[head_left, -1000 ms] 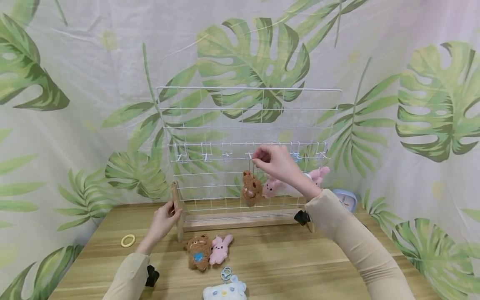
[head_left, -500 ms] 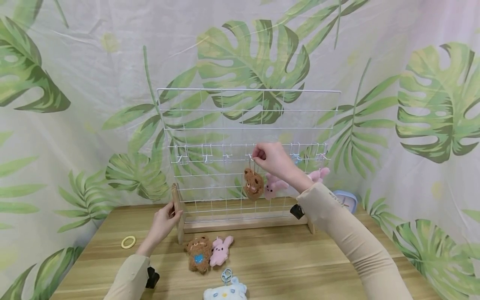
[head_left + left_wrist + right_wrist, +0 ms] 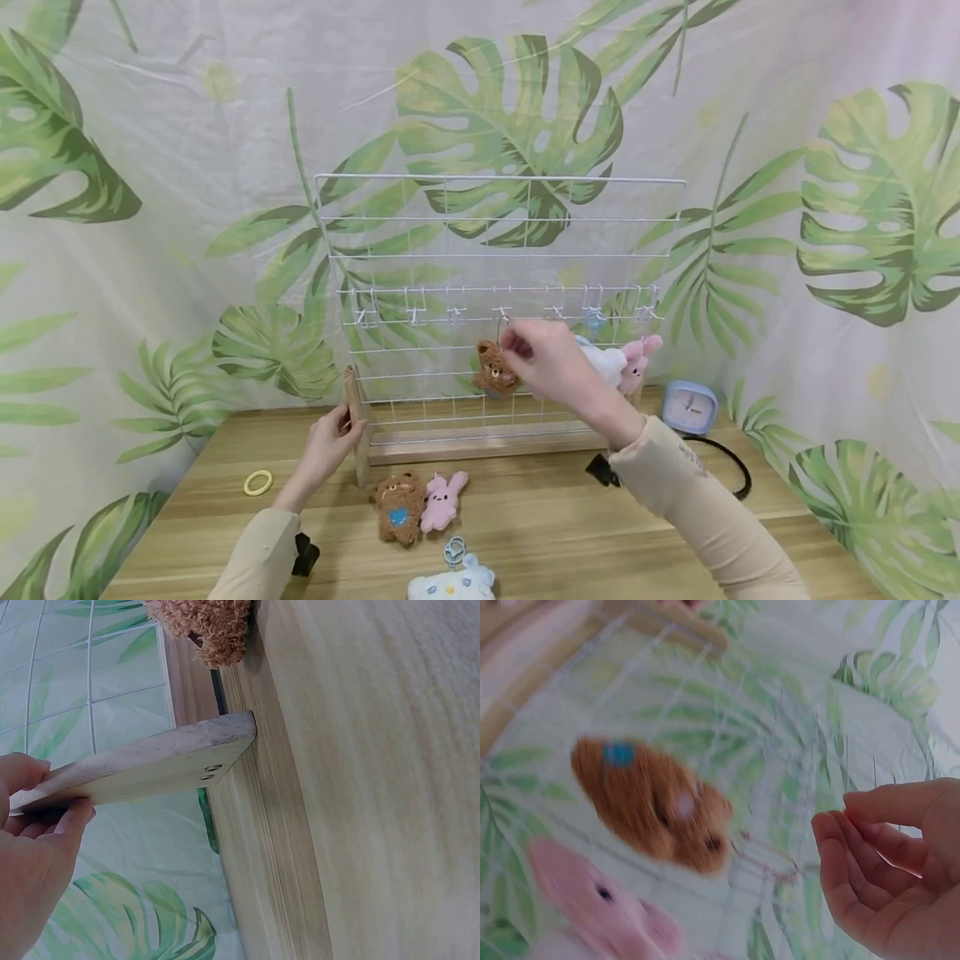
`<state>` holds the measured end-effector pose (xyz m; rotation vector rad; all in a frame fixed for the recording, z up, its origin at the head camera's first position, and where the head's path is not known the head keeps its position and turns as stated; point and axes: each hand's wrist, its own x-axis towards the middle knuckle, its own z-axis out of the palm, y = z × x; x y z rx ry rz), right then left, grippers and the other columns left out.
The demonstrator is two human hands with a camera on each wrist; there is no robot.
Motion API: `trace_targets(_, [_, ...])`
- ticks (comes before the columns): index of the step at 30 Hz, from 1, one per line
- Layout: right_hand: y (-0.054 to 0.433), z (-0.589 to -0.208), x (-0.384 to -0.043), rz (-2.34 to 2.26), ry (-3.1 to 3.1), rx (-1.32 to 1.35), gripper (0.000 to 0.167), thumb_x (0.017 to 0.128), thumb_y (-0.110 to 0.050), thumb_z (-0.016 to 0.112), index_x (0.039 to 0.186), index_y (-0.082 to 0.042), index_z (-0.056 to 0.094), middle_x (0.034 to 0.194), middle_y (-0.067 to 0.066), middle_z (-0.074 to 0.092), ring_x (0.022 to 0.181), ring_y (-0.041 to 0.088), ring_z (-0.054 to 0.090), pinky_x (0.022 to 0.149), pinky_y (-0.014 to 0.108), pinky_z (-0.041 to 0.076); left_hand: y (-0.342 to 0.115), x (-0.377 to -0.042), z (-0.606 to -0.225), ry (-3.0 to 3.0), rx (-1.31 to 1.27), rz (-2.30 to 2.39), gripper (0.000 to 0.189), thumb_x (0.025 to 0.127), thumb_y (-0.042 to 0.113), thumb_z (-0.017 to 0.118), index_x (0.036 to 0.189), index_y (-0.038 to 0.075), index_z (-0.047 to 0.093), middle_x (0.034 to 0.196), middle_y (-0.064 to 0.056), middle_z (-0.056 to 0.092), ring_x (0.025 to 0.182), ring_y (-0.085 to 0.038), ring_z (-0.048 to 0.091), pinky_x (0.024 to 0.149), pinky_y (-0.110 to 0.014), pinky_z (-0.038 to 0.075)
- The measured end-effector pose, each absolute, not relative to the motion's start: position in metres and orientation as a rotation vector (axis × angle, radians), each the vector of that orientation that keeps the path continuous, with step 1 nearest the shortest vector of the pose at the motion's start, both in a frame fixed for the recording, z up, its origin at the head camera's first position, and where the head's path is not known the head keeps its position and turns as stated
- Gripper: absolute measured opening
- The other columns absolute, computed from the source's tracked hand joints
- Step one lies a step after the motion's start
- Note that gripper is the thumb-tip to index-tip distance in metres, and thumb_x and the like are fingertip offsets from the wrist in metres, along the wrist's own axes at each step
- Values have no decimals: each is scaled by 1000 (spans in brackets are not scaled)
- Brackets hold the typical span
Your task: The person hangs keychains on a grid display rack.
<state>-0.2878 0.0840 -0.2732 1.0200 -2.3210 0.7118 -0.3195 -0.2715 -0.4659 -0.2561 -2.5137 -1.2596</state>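
My left hand (image 3: 324, 442) grips the wooden side post (image 3: 150, 761) of a white wire grid rack (image 3: 495, 257), thumb on one face and fingers on the other. A brown plush bear keychain (image 3: 491, 371) hangs by its thin loop from a middle hook on the rack. My right hand (image 3: 555, 362) is beside the bear, overlapping its edge in the head view. Seen from the right wrist, that hand has loosely bent fingers (image 3: 847, 881) with nothing in them, apart from the bear's loop (image 3: 769, 859). A pink plush bunny (image 3: 600, 900) hangs close to the bear.
On the table lie another brown bear (image 3: 399, 510), a pink bunny (image 3: 442, 502), a pale blue plush (image 3: 450, 581) and a yellow ring (image 3: 258, 482). A blue clock (image 3: 689, 407) and black cord (image 3: 738, 467) are at the right. White and pink plushes hang on the rack's right.
My right hand has let go of the bear's loop and come down from the hook. The bear now hangs on its own, swung slightly left. The left hand has stayed on the post.
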Motion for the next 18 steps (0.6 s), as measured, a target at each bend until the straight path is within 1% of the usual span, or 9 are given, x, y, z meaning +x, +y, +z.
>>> trace_targets(3, [77,-296,-283,779,-2407,1116,4,86,0,71,89,-3,69,84,7,73,73,12,68,67,12,57,-271,-320,-466,-2524,-249,-1259,14,101,11,56,98,-3,57,106,-26,68,110,-42,66,79,-29,62])
trace_targets(5, [70,-316,-287,800,-2466,1172,3,87,-4,71,88,-3,69,82,5,73,71,9,67,65,10,55,-272,-320,-465,-2531,-245,-1255,17,101,12,56,103,-5,58,110,-28,68,112,-43,65,81,-32,63])
trace_targets(8, [58,-351,-296,831,-2551,1245,3,87,-5,71,87,-3,70,79,6,74,68,7,66,63,9,53,-273,-319,-466,-2538,-246,-1256,23,101,11,55,114,-8,58,117,-32,65,116,-45,63,87,-38,62])
trace_targets(10, [49,-376,-304,855,-2621,1261,5,88,-8,71,86,-4,70,80,6,74,69,6,65,63,9,52,-273,-319,-466,-2535,-243,-1257,24,101,10,55,116,-8,58,118,-32,65,117,-46,62,88,-39,62])
trace_targets(15, [30,-430,-325,905,-2783,1202,5,89,-7,68,85,-6,71,81,6,74,69,2,61,63,10,50,-271,-318,-466,-2518,-243,-1261,16,100,7,56,106,-7,58,113,-30,67,115,-45,64,86,-36,62])
trace_targets(18, [21,-450,-333,866,-2828,1131,5,86,-5,68,84,-7,72,78,5,72,65,0,54,59,12,46,-270,-319,-464,-2518,-250,-1271,17,100,7,56,108,-7,58,114,-31,66,116,-46,63,88,-39,62])
